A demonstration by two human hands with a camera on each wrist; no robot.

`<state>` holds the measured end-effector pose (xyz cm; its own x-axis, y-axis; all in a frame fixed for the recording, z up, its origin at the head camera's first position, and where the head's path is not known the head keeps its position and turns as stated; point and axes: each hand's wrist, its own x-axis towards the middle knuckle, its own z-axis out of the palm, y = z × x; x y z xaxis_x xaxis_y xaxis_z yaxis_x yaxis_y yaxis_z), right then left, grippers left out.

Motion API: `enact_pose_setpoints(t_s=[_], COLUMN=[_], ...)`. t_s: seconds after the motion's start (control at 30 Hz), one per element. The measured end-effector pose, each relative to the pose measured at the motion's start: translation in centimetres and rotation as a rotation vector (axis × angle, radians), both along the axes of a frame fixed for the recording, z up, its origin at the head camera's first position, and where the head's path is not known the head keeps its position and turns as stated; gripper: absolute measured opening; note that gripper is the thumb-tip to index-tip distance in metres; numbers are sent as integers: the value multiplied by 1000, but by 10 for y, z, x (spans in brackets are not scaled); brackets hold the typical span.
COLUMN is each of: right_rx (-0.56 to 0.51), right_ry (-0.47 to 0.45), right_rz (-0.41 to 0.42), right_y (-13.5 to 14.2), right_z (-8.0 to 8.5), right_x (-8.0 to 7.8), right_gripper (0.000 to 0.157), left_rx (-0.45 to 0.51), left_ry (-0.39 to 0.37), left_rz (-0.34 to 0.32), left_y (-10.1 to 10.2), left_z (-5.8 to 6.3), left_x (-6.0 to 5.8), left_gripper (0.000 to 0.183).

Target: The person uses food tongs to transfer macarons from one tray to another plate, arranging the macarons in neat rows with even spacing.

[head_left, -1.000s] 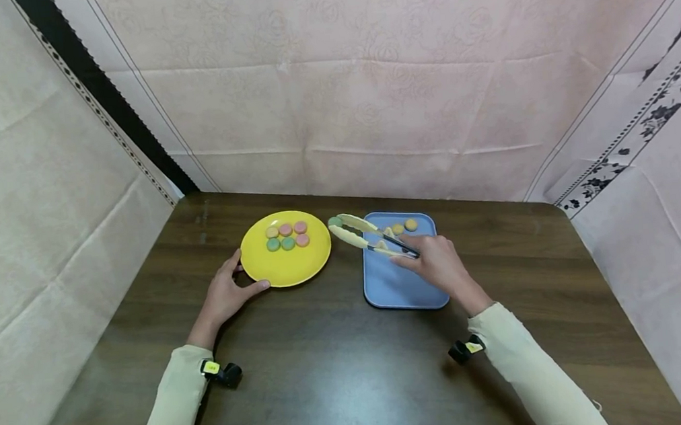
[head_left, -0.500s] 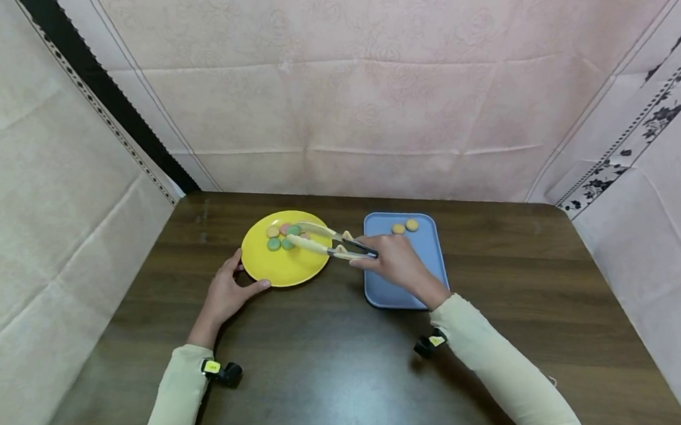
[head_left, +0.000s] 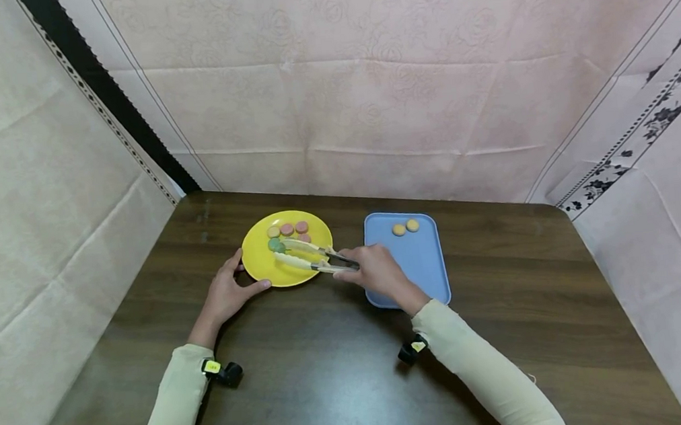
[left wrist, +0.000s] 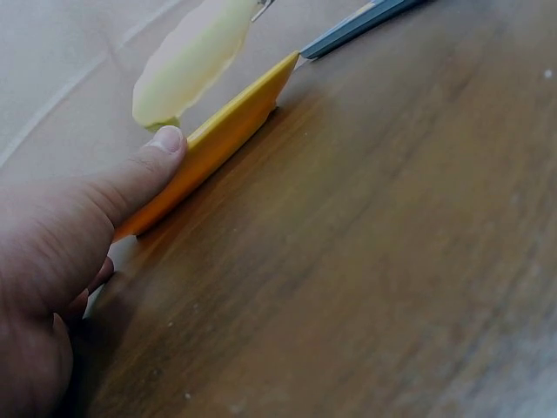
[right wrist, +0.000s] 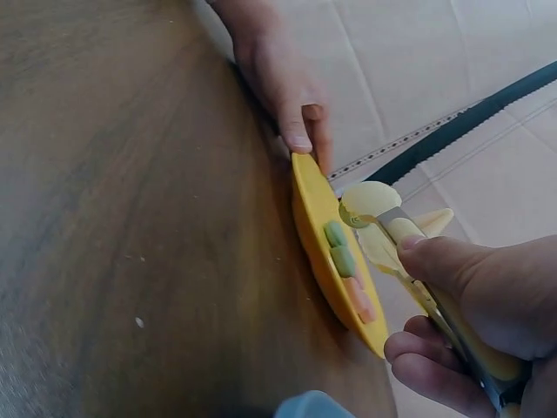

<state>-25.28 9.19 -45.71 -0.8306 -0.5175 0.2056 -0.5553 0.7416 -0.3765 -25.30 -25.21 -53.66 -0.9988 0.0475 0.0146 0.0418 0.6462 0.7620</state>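
My left hand (head_left: 230, 293) holds the rim of a yellow plate (head_left: 291, 271), thumb at the near edge and fingers at the left side. My right hand (head_left: 376, 270) grips tongs (head_left: 335, 260) with cream-coloured scalloped heads, which hang over the plate. Between the tong heads in the right wrist view is a green macaron (right wrist: 352, 219), mostly covered. On the plate lie pink macarons (head_left: 286, 229), a pale yellow macaron (head_left: 273, 232) and green macarons (right wrist: 342, 260). The tongs partly hide these from the head camera.
Right of the plate, a blue tray (head_left: 411, 260) bears two yellow macarons (head_left: 405, 228) near its far end. Both stand on a dark wooden table (head_left: 329, 362). Pale cloth (head_left: 338, 118) hangs behind the table and along its sides.
My right hand has carried the tongs and the green macaron left from beside the tray to over the plate, and lowered them toward the other green macarons. My left hand has stayed put.
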Motion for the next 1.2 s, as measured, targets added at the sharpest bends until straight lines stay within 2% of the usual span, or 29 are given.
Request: enact_pose_setpoints(t_s=[0.23,0.77,1.0,1.2], right_rx=[4,27,-4,-66], right_ry=[-64,-78,-73,7], right_rz=[0,-8,-39,-60], right_y=[-8,-12,6,43], right_z=[-6,-6,5,19], right_x=[1,2,10,16], right_gripper=[46,48,47,46], left_rx=[-10,5,5,6], left_ry=[-1,-6,-1,0], left_rz=[-4,-4,-5,0], left_y=[0,0,0,0], left_z=[0,0,-1,-1], left_x=[0,0,0,-1], left_gripper=[123,121,121,121])
